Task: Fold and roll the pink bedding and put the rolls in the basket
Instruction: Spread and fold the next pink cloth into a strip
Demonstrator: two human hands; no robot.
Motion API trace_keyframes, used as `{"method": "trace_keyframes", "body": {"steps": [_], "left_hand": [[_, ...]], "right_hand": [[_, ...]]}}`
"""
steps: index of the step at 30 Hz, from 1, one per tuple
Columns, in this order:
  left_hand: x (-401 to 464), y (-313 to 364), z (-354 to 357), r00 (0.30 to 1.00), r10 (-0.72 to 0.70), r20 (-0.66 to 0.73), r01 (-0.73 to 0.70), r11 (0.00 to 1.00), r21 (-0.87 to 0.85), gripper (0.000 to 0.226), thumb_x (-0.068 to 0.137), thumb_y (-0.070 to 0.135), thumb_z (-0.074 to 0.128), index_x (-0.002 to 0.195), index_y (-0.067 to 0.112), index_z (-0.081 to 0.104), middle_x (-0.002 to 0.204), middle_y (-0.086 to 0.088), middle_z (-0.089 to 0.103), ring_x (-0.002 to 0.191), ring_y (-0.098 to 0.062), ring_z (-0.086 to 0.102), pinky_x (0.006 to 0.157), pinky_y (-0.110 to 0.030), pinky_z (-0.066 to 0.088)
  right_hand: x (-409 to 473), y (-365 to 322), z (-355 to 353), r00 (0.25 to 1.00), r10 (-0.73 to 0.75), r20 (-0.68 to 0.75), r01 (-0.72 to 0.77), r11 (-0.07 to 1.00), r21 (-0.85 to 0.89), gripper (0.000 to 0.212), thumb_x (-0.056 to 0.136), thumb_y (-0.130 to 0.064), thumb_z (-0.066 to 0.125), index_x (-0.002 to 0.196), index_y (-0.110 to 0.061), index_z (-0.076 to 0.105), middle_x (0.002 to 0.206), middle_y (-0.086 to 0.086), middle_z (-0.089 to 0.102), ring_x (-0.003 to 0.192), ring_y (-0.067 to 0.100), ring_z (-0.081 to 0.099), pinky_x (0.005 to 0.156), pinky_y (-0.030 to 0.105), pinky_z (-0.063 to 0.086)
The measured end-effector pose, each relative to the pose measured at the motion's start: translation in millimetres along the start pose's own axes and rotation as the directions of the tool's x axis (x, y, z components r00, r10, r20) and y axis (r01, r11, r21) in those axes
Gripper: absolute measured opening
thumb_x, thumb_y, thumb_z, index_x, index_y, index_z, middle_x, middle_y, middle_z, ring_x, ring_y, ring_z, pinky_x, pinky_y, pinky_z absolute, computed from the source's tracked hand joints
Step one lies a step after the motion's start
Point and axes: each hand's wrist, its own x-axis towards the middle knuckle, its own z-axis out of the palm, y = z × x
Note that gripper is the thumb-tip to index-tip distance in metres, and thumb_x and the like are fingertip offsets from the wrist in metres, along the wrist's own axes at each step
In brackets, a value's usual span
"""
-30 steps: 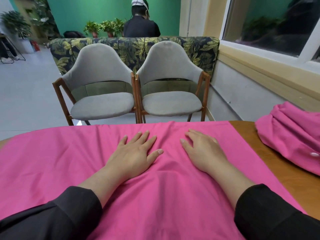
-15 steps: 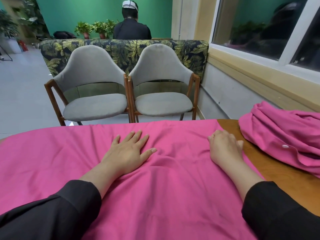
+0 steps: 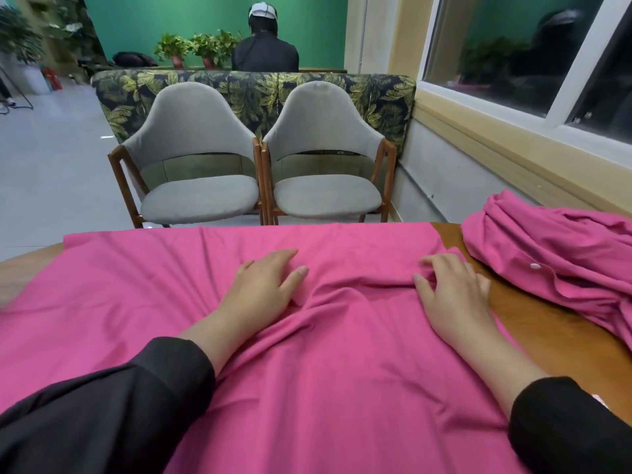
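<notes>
Head: pink sheet (image 3: pixel 342 388) spread left-right; hands flat, left (image 3: pixel 263 289), right (image 3: pixel 451 292) maybe bunching fold

Pink bedding (image 3: pixel 342 371), grey chairs (image 3: pixel 201 196), leaf-patterned sofa (image 3: pixel 253 87), green wall (image 3: pixel 171 18)

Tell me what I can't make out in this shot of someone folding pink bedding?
Head view only:
- Basket: nowhere in frame.
- Spread pink sheet: near part cut off by the bottom edge.
- Second pink bundle: cut off by the right edge.
- Table: mostly hidden under the sheet.
- Left hand, right hand: palms hidden, facing down.
</notes>
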Motion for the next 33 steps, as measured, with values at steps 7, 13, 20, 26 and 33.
{"method": "trace_keyframes", "body": {"steps": [7, 13, 20, 26, 33], "left_hand": [[-120, 82, 2, 0.878, 0.476, -0.059, -0.473, 0.880, 0.048, 0.031, 0.093, 0.048, 0.054, 0.112, 0.026, 0.064, 0.121, 0.008, 0.061, 0.115, -0.016, 0.057, 0.097, -0.040, 0.043], [-179, 122, 19, 0.819, 0.522, 0.238, -0.534, 0.845, -0.019, 0.055, 0.089, 0.070, 0.047, 0.127, 0.033, 0.057, 0.144, 0.006, 0.049, 0.134, -0.011, 0.043, 0.112, -0.041, 0.033], [-202, 148, 21, 0.789, 0.580, 0.201, -0.587, 0.809, -0.027, 0.015, 0.099, 0.045, 0.046, 0.105, 0.033, 0.052, 0.122, 0.010, 0.054, 0.116, -0.011, 0.051, 0.099, -0.043, 0.042], [-213, 192, 25, 0.812, 0.560, 0.165, -0.525, 0.824, -0.215, 0.012, 0.105, 0.038, 0.038, 0.100, 0.029, 0.044, 0.099, 0.011, 0.050, 0.095, -0.014, 0.050, 0.087, -0.043, 0.045], [-215, 184, 18, 0.765, 0.585, 0.270, -0.616, 0.786, 0.042, 0.035, 0.092, 0.051, 0.047, 0.117, 0.027, 0.052, 0.120, 0.008, 0.053, 0.110, -0.017, 0.053, 0.093, -0.039, 0.045]], "right_hand": [[-65, 27, -37, 0.956, -0.259, 0.138, 0.222, 0.946, 0.235, 0.029, 0.090, -0.045, 0.053, 0.104, -0.024, 0.066, 0.104, -0.003, 0.063, 0.103, 0.024, 0.060, 0.092, 0.045, 0.048], [-116, 38, -79, 0.900, -0.408, 0.152, 0.329, 0.866, 0.377, 0.017, 0.091, -0.045, 0.054, 0.091, -0.029, 0.062, 0.093, -0.009, 0.059, 0.090, 0.011, 0.057, 0.087, 0.037, 0.048], [-185, 64, -133, 0.726, -0.534, 0.433, 0.477, 0.845, 0.242, 0.051, 0.074, -0.086, 0.055, 0.095, -0.040, 0.058, 0.101, -0.024, 0.050, 0.105, 0.000, 0.048, 0.098, 0.024, 0.033], [-188, 65, -152, 0.791, -0.492, 0.363, 0.443, 0.870, 0.214, 0.028, 0.092, -0.056, 0.041, 0.093, -0.033, 0.055, 0.084, -0.020, 0.057, 0.082, -0.001, 0.050, 0.078, 0.028, 0.040], [-189, 74, -171, 0.728, -0.413, 0.547, 0.335, 0.911, 0.241, 0.019, 0.086, -0.030, 0.061, 0.082, -0.046, 0.050, 0.077, -0.015, 0.057, 0.077, 0.007, 0.054, 0.067, 0.020, 0.041]]}}
